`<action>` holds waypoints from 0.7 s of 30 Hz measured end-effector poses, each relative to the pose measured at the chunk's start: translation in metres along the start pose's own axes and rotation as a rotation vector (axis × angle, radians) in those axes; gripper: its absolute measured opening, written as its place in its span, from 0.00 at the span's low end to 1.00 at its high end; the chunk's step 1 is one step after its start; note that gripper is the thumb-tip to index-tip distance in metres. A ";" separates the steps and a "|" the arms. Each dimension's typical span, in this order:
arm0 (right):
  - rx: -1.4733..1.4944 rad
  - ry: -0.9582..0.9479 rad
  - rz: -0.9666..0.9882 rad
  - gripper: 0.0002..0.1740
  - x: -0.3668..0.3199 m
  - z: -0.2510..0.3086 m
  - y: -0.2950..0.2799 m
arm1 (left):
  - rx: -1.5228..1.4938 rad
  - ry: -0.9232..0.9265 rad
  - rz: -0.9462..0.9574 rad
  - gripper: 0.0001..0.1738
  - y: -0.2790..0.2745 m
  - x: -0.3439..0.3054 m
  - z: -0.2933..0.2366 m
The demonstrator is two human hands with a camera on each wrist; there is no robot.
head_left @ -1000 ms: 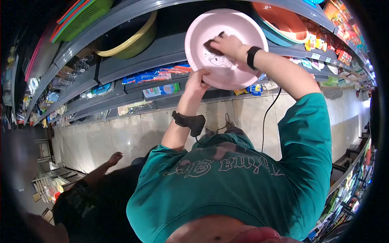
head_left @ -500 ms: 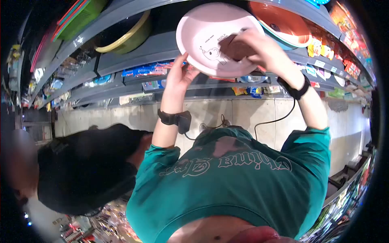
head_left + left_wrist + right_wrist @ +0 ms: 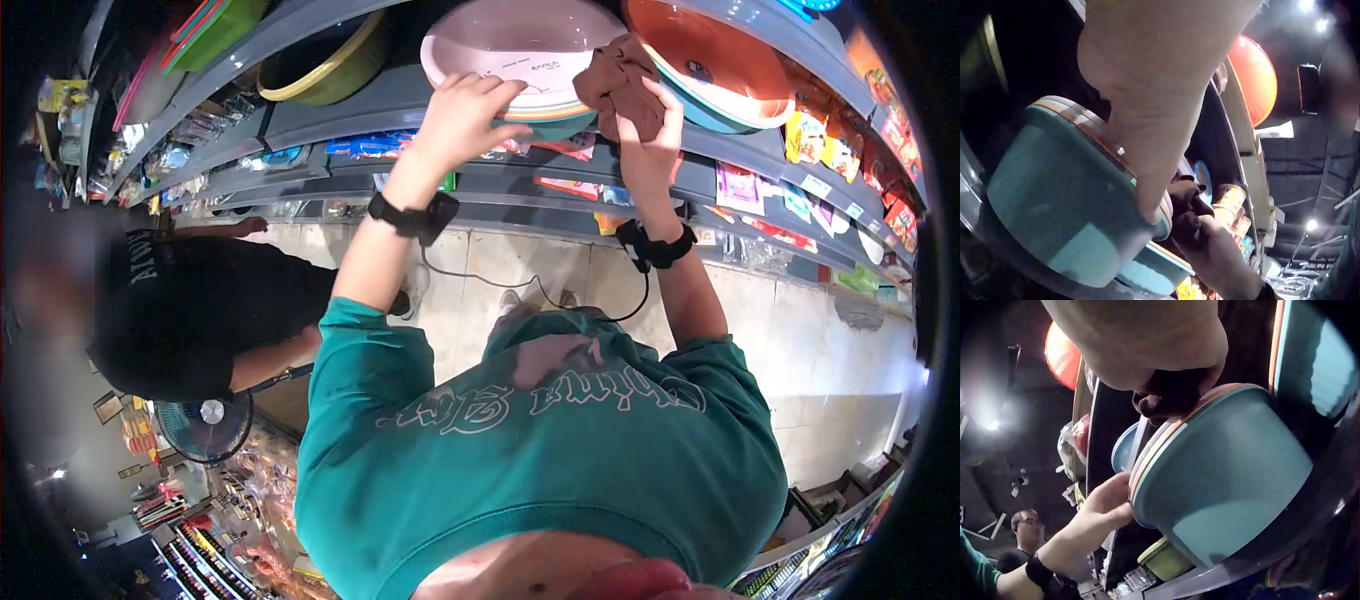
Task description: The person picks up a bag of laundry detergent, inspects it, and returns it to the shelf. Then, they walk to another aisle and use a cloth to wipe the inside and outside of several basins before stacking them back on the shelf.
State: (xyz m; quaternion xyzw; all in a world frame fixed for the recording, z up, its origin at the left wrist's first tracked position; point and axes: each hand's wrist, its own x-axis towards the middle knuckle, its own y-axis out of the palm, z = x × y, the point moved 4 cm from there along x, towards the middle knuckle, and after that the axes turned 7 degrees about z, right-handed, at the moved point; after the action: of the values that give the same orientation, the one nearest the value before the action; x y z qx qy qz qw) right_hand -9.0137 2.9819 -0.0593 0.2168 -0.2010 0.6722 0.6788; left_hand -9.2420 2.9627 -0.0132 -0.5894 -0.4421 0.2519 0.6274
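With the right hand (image 3: pixel 650 160) pinching the brown cloth (image 3: pixel 612 82) and the left hand (image 3: pixel 462 122) spread over the pink basin's (image 3: pixel 470 45) rim — a well-bunched cloth and steadied rim should serve best

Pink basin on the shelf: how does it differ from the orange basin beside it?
Colour: the pink basin is pale, while the orange basin is vivid.
Marking: the pink basin shows dark print inside; the orange basin shows a small dark patch.
Contact: the left hand touches the pink basin's rim but not the orange basin.
Shared: both look round, with blue-green showing beneath their rims.
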 end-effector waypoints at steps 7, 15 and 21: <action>0.070 0.173 0.000 0.25 -0.055 -0.015 -0.032 | 0.044 0.041 -0.225 0.18 -0.022 0.001 0.002; 0.072 0.081 0.146 0.29 -0.054 0.010 -0.031 | -0.201 -0.469 -0.514 0.16 -0.054 -0.087 -0.049; -0.043 -0.177 0.354 0.30 -0.038 0.047 -0.006 | -0.655 -0.756 -0.571 0.09 -0.028 -0.149 -0.079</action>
State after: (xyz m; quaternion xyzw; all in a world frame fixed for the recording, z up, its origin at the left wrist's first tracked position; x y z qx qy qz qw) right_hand -9.0073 2.9244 -0.0421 0.2218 -0.3090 0.7549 0.5342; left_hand -9.2522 2.7922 -0.0181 -0.4793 -0.8323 0.1158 0.2534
